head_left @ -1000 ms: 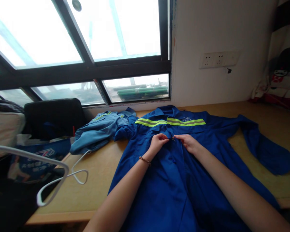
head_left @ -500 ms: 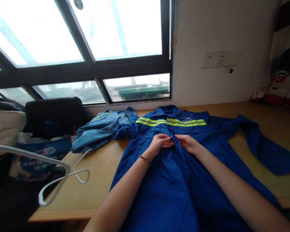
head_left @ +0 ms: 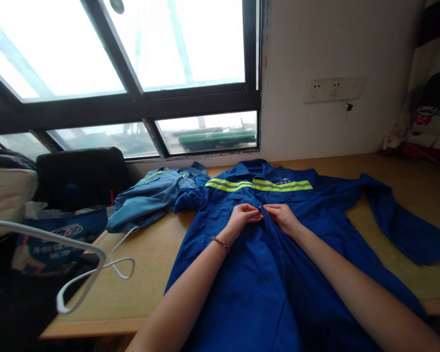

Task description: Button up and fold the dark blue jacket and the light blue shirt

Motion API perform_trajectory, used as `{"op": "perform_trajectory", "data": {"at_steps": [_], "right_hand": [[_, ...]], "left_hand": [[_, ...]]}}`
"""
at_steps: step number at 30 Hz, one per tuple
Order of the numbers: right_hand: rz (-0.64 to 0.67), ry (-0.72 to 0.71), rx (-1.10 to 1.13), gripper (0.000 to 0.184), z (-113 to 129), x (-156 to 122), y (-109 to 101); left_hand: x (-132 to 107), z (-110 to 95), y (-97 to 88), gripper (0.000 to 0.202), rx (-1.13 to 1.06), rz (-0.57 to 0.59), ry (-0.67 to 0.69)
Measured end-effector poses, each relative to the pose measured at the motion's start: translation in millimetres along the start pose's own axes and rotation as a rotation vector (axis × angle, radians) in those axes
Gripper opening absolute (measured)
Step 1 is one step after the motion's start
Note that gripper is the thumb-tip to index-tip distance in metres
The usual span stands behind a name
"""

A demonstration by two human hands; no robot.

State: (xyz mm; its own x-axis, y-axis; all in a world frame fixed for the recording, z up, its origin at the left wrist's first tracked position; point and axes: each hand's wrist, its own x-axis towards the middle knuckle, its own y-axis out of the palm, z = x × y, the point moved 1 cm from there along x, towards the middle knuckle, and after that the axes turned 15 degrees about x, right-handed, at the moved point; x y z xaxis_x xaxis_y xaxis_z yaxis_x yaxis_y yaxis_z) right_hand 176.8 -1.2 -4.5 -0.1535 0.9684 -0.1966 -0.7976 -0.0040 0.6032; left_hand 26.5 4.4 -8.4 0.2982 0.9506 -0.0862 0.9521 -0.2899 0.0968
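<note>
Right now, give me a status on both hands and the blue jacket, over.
Left hand, right hand: grips on blue jacket, at its front opening. Jacket front-up on table. White cable off left, clear of hands.

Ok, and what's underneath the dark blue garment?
The dark blue garment lies on the yellowish tabletop, which shows beside its body and in the gap by the sleeve on the right. Anything else under it is covered, so I can't tell.
</note>
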Motion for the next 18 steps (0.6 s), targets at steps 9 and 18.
{"op": "perform_trajectory", "data": {"at_steps": [9,18], "right_hand": [[0.053,-0.311,-0.477,0.025,-2,4,-3],[0.019,-0.577,-0.965,0.01,-4,-7,7]], "left_hand": [[1,0,0.8,0.025,-0.037,-0.039,-0.034],[3,4,3.1,0.021,0.039,-0.092,-0.029]]}}
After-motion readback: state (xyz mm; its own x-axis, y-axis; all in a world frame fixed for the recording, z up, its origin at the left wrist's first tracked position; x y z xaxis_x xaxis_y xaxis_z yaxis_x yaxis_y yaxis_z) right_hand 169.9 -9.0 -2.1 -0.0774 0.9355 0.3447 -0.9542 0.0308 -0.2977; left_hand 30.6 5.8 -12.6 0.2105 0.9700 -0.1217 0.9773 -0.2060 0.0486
